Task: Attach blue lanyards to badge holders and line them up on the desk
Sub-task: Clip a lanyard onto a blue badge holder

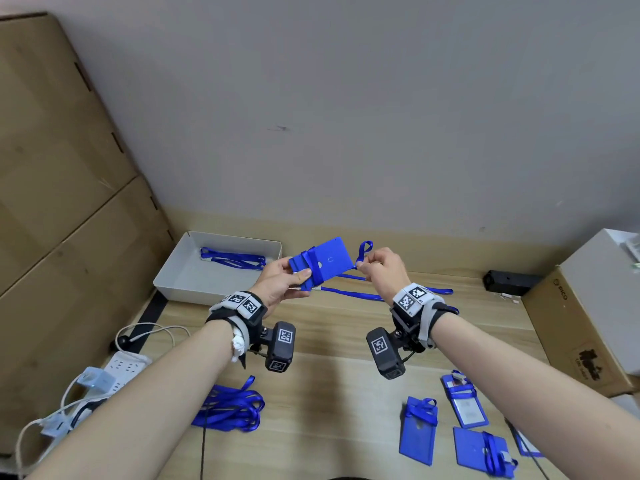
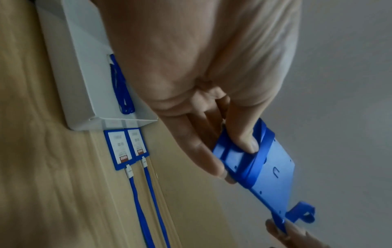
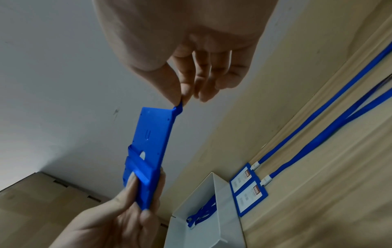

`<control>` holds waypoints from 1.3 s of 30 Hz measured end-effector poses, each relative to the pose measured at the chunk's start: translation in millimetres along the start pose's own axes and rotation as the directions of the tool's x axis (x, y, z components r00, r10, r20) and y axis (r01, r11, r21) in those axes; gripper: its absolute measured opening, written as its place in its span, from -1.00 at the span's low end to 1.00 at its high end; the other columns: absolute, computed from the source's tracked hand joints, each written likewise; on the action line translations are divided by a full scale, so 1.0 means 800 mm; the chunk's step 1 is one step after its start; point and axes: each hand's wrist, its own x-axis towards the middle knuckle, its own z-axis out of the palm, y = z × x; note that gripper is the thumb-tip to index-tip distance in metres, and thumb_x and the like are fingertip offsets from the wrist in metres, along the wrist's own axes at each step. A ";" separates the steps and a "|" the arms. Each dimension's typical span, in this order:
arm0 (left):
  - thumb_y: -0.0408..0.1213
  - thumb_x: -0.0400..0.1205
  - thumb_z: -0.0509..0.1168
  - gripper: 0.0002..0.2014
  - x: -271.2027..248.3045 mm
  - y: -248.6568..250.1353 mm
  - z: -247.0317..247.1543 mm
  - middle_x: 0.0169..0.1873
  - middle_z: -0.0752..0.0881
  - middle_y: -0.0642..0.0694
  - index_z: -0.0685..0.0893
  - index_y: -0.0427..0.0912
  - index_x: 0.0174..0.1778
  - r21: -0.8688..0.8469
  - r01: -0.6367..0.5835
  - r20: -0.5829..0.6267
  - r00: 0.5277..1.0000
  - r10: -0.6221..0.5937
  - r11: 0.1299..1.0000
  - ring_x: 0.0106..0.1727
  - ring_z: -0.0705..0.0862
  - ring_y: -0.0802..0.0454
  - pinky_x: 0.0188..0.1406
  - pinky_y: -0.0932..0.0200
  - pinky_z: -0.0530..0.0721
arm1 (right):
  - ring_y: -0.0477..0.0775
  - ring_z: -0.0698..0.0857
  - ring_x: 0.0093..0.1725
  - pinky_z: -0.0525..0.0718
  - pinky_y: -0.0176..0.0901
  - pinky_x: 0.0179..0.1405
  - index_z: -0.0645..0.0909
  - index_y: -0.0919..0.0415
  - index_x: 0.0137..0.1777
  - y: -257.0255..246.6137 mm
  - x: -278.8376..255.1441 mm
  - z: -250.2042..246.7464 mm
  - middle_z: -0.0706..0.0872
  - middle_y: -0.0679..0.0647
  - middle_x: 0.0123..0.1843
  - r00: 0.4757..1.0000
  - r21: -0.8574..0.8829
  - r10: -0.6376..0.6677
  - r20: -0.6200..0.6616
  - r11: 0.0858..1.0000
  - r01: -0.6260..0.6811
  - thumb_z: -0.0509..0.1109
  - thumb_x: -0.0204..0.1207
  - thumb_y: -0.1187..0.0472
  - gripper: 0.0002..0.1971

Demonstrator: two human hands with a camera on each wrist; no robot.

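Right now both hands are up over the desk (image 1: 332, 344), sharing one blue badge holder (image 1: 320, 263) between them. The left hand (image 1: 282, 284) grips the holder's near end, thumb pressed on top and fingers underneath, over a band of blue strap that wraps around the holder's body. The right hand (image 1: 381, 268) pinches a small loop of blue lanyard (image 1: 364, 251) between thumb and forefinger right at the holder's far end. I'd judge the step to be working that strap end free or through at the top of the holder, though the frames don't show which. To do it well, the left hand should keep the holder flat and steady while the right draws the strap straight out along the holder's length, not sideways, so the thin ribbon doesn't twist or slip from the pinch. Beyond the hands, two finished badges (image 3: 247, 188) lie side by side with their lanyards stretched out straight, just beside a white tray (image 1: 173, 275) holding one more lanyard. Nearer than the hands sit a loose pile of lanyards (image 1: 230, 407) under the left forearm and several waiting holders (image 1: 417, 431) under the right.
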 end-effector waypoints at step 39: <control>-0.20 0.68 0.29 -0.83 0.025 -0.040 -0.019 -0.22 0.67 -0.11 0.66 -0.25 -0.08 0.873 0.009 0.026 0.998 -0.065 0.488 -0.29 0.64 -0.02 -0.47 0.13 0.67 | 0.04 0.55 -0.55 0.65 -0.11 -0.30 0.58 0.29 -0.19 0.093 0.007 -0.032 0.67 0.13 -0.42 0.914 0.041 0.347 0.211 0.931 -0.363 0.34 0.56 0.25 -0.87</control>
